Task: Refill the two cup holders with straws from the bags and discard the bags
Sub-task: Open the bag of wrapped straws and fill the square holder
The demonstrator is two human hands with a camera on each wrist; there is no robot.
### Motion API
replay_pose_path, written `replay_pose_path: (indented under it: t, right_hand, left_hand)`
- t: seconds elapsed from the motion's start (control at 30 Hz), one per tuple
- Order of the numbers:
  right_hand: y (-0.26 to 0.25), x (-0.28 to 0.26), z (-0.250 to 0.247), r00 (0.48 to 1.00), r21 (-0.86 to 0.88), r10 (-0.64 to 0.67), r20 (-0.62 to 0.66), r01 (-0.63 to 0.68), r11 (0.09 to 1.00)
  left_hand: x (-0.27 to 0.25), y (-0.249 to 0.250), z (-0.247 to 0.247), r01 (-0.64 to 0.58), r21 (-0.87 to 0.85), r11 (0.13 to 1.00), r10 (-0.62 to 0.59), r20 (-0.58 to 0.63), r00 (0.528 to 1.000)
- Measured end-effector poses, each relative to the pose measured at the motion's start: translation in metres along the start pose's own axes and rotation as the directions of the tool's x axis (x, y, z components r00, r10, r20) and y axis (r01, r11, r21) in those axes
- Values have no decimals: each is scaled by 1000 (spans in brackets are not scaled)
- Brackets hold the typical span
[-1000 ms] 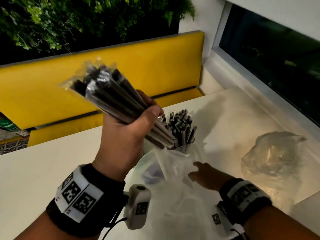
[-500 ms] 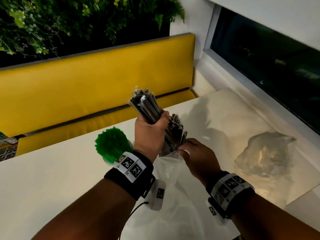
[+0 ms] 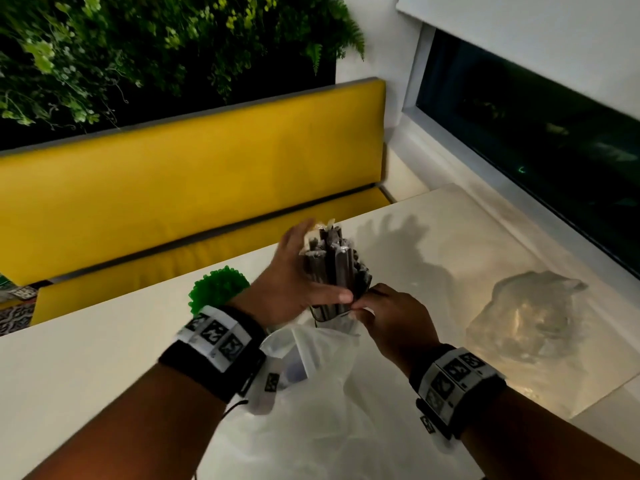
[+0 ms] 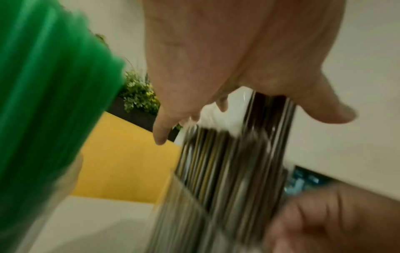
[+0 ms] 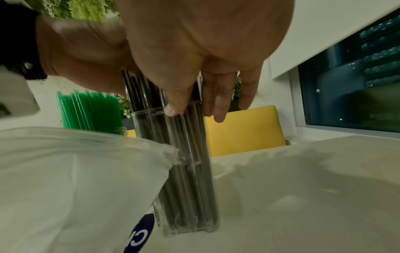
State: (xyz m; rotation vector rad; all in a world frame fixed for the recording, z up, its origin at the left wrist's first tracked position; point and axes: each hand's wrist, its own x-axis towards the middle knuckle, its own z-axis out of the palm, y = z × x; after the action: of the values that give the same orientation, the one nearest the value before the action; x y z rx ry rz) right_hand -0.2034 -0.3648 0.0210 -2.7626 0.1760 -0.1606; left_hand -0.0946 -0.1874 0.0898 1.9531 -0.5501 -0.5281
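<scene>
Quick count: two hands, the left hand [image 3: 294, 289] and the right hand [image 3: 391, 323]. Two straw bunches, one of dark wrapped straws [image 3: 334, 271] and one of bright green plastic straws [image 3: 218, 289], way too many to count singly. Two clear plastic bags: the crumpled clear bag [image 3: 526, 317] and the whitish one [image 3: 322, 393]. One clear plastic cup holder [image 5: 186, 171] fully visible.

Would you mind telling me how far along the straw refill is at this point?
Done, apparently: the green straws stand packed in their holder, and one empty clear bag lies crumpled on the table. In hand: the left hand steadies the dark straws in the clear cup holder, which the right hand touches at its rim. Left: discarding that bag and the white bag.
</scene>
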Motion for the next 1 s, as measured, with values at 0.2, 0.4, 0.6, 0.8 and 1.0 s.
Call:
replay_pose_path:
  t: [0.2, 0.4, 0.6, 0.8, 1.0]
  right_hand:
    - [1, 2, 3, 1000, 27, 29, 1, -29, 999]
    - [0, 3, 4, 1000, -104, -6, -21, 4, 995]
    - [2, 2, 6, 1000, -33, 17, -20, -17, 999]
    - [-3, -1, -1, 1000, -35, 14, -13, -15, 999]
    - [0, -15, 2, 989, 177, 128, -72, -113, 978]
  left_hand:
    - [-13, 83, -20, -313, 285, 906, 382, -235, 894]
    - [22, 22, 52, -194, 904, 382, 85, 175, 981]
    - [21, 35, 47, -234, 854, 464, 286, 106, 952]
    - [31, 6, 61, -122, 874, 471, 96, 86, 992]
    - [20, 16, 34, -237, 760, 606, 240, 110, 965]
